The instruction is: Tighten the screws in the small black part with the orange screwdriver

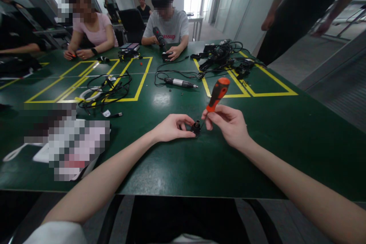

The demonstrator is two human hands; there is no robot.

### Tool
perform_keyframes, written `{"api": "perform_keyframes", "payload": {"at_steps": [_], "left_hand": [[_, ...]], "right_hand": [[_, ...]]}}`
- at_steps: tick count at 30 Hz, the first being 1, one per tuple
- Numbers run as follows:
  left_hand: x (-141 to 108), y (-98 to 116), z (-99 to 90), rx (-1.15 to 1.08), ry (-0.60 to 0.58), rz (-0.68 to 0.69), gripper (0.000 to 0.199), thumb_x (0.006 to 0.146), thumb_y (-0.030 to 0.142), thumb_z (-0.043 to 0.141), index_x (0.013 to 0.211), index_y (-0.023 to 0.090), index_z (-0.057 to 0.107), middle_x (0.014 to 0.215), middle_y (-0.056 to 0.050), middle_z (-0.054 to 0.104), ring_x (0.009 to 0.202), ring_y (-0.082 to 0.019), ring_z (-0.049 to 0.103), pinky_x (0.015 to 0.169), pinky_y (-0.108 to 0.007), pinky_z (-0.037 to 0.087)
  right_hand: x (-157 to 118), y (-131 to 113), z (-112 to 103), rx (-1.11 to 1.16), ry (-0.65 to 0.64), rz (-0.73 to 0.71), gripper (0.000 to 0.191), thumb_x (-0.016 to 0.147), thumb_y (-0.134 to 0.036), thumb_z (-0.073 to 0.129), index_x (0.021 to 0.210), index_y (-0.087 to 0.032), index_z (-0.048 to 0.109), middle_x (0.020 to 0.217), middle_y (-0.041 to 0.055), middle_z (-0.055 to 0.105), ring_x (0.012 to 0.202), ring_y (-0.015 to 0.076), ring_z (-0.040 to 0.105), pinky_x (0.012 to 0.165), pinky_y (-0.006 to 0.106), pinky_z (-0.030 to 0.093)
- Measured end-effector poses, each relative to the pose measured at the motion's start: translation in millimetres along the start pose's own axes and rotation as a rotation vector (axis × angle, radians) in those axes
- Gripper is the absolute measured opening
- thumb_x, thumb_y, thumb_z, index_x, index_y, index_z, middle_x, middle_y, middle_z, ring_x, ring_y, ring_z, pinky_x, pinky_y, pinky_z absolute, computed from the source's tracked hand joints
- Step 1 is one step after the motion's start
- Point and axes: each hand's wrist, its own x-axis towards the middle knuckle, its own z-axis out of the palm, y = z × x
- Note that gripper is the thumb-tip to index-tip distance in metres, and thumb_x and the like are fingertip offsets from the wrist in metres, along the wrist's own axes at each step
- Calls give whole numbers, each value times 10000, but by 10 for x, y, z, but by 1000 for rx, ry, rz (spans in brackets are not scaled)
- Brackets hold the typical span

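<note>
Between the thumb and fingers of my left hand (174,126) is a small round black part (196,129) with a metal tube-like piece standing up from its middle; it rests at the green table top (160,160). My right hand (230,124) pinches a screwdriver (219,93) with an orange and dark grey handle, low down near its shaft. The handle leans up and to the right. Its thin shaft points down toward the right side of the black part; whether the tip touches it I cannot tell.
Beyond my hands lies a silver and black electric screwdriver (180,82) with a cable. Black cables (105,89) lie at left, and a tangled cable heap (225,59) at far right. Yellow tape (144,78) marks rectangles. Blurred flat items (82,145) lie left. Two people work opposite; another stands right.
</note>
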Motion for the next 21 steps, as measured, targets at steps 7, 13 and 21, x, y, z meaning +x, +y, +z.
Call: {"api": "perform_keyframes", "payload": {"at_steps": [7, 13, 21], "left_hand": [[-3, -15, -1, -2, 4, 12, 422, 723, 347, 880, 1053, 122, 743, 800, -11, 729, 620, -84, 566, 620, -224, 448], [3, -30, -4, -14, -2, 9, 419, 722, 335, 881, 1055, 122, 740, 824, -13, 732, 622, -80, 572, 630, -225, 456], [-6, -56, -7, 0, -6, -1, 433, 740, 365, 882, 1070, 125, 738, 799, -11, 728, 625, -88, 581, 634, -228, 462]], "right_hand": [[-14, 26, -7, 66, -33, -21, 347, 852, -519, 830, 940, -221, 678, 736, 3, 732, 529, 128, 629, 528, 280, 545], [-7, -1, -8, -6, -16, 10, 371, 799, -515, 879, 801, -210, 669, 697, 8, 717, 515, 124, 613, 525, 275, 540], [-13, 39, 4, 55, -50, -1, 362, 876, -564, 790, 902, -211, 712, 728, 18, 739, 504, 132, 623, 519, 295, 545]]}}
